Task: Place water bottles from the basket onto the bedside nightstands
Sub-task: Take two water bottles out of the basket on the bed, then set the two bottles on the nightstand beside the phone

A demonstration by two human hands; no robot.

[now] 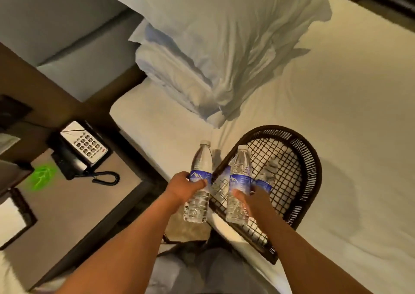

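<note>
My left hand is shut around a clear water bottle with a blue label, held upright just left of the basket. My right hand grips a second water bottle of the same kind, over the basket's near-left edge. The dark woven basket rests on the white bed, and at least one more bottle lies inside it. The brown-topped nightstand stands to the left of the bed, below my left forearm.
A black desk phone with a coiled cord sits at the back of the nightstand, beside a green light patch. Stacked white pillows lie at the head of the bed. A framed card rests at the nightstand's left.
</note>
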